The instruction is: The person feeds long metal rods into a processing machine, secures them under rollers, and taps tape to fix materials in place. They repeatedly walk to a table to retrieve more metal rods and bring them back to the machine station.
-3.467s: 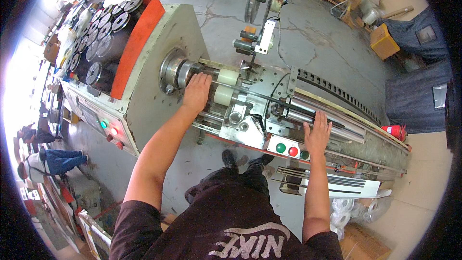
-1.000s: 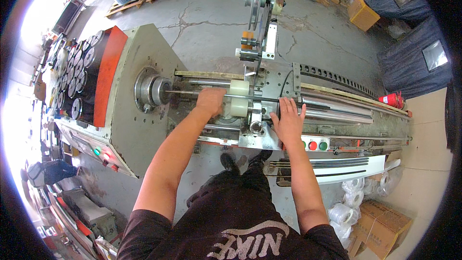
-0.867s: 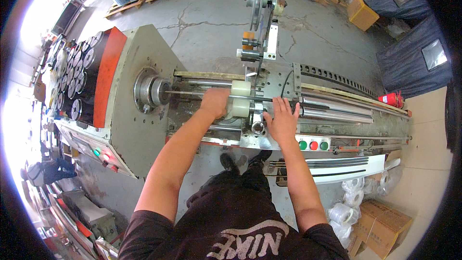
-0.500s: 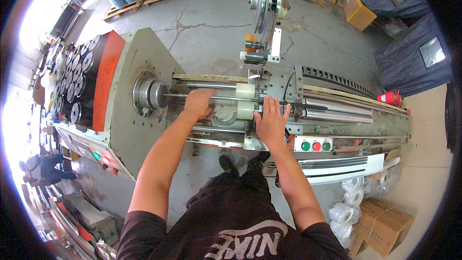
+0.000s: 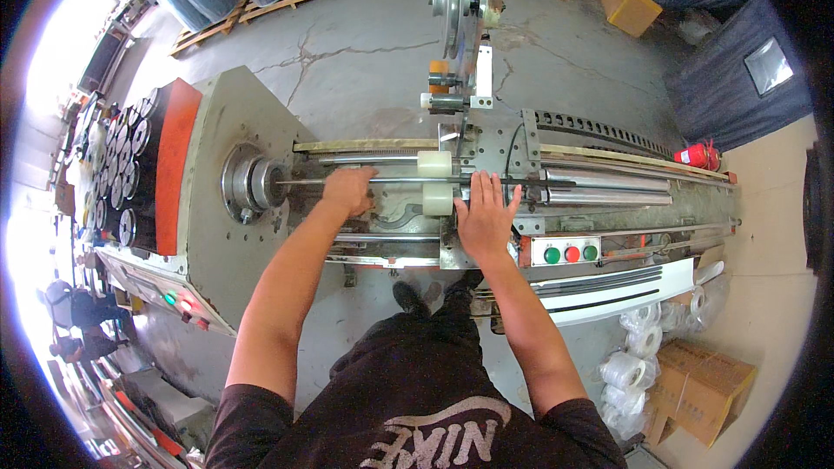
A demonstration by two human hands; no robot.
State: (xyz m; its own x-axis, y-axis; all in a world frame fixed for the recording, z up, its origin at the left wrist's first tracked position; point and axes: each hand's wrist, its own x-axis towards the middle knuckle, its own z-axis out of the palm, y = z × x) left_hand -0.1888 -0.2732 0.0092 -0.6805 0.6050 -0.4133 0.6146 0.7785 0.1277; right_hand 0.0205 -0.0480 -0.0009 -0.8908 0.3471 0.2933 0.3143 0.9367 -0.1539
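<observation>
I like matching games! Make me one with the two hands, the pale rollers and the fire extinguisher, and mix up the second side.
Things:
1. left hand
2. right hand
3. pale rollers
4. fire extinguisher

Where or what colour:
A. red, near the dark blue cloth
B. between the two hands
C. over the thin rod, on the side nearer the round metal chuck
D. nearer the row of green and red buttons

Right pairs: 1-C, 2-D, 3-B, 4-A.
</observation>
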